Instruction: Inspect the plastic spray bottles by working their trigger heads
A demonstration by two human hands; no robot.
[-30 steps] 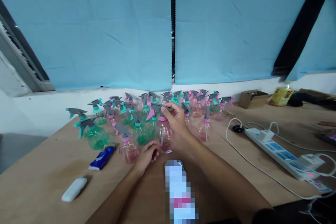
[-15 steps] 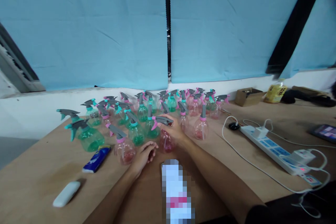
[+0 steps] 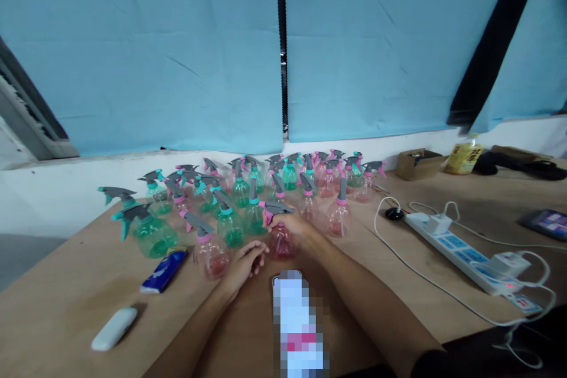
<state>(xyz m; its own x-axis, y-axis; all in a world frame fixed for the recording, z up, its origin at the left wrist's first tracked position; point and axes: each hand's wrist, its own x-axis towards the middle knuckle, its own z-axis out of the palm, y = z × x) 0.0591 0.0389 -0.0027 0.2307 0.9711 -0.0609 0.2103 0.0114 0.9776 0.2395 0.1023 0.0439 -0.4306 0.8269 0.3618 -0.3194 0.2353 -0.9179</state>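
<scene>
My right hand [image 3: 290, 223] is wrapped around the neck of a pink spray bottle [image 3: 282, 245], just under its grey trigger head. The bottle stands upright on the table with its nozzle pointing left. My left hand [image 3: 248, 260] lies on the table, holding nothing, its fingers loosely curled with a gap at the thumb. Beside it on the left is another pink spray bottle [image 3: 212, 260]. Just behind both hands stand a green spray bottle [image 3: 230, 229] and a second green one [image 3: 256, 217].
Several more pink and green spray bottles crowd the table towards the wall. A blue packet [image 3: 163, 270] and a white case [image 3: 114, 328] lie left. A phone with a blurred screen [image 3: 295, 313] sits in front. Right are a power strip [image 3: 460, 251], cables and a cardboard box [image 3: 416, 165].
My right hand has slid down from the top of the trigger head to the neck of the pink spray bottle. The left hand has hardly moved.
</scene>
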